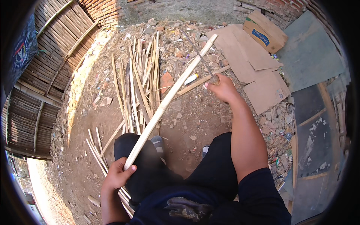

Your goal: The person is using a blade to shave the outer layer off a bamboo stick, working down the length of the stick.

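My left hand [117, 176], low at the left, is closed around the near end of a long pale bamboo strip [168, 98]. The strip slants up and away to the right over my left knee. In my right hand [224, 88] is the handle of a long thin-bladed knife [192, 44], with the thumb along the grip. Its dark blade points away to the upper left and crosses the strip near the far end; whether it touches the strip I cannot tell.
Cut strips [144, 71] lie in a loose pile beyond my left knee, with more strips [98, 150] left of my leg. Flattened cardboard [258, 80] and a cardboard box [264, 32] lie at the far right. A small white bottle [191, 78] rests on the littered dirt.
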Action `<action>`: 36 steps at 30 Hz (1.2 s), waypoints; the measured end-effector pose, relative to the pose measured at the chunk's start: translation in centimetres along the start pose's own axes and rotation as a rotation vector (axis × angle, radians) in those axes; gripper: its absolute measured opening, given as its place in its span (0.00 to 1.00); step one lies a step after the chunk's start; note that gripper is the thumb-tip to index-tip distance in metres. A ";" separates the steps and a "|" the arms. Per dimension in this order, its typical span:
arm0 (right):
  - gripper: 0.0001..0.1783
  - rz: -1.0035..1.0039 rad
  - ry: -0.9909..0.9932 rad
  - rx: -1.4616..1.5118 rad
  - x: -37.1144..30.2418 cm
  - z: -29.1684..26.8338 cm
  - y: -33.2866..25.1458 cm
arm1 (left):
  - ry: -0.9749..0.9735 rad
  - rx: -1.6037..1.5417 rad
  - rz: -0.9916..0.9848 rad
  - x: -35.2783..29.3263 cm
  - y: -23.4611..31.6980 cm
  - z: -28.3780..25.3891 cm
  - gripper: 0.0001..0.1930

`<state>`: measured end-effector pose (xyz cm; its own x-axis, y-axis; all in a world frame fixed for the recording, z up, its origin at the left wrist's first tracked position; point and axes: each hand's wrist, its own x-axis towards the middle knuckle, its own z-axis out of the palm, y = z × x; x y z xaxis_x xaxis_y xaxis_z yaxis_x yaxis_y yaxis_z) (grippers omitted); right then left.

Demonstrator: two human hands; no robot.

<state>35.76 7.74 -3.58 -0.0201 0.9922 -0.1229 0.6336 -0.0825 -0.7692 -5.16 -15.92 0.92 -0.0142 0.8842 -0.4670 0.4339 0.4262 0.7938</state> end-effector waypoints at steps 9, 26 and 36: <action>0.27 -0.376 -0.540 -0.420 -5.6 2.9 -6.9 | -0.045 -0.074 -0.049 0.0 -0.2 -0.1 0.16; 0.26 -0.429 -0.434 -0.318 -3.9 4.0 -4.2 | -0.059 -0.064 -0.107 0.0 0.3 -0.4 0.17; 0.28 -0.010 -0.130 -0.022 -0.1 -0.5 -0.1 | -0.070 -0.018 0.007 0.2 -0.3 -0.7 0.15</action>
<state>36.04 7.67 -3.18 -0.1255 0.9725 -0.1963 0.6496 -0.0690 -0.7572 -5.96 -15.74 0.83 0.0520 0.8720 -0.4867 0.4170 0.4238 0.8040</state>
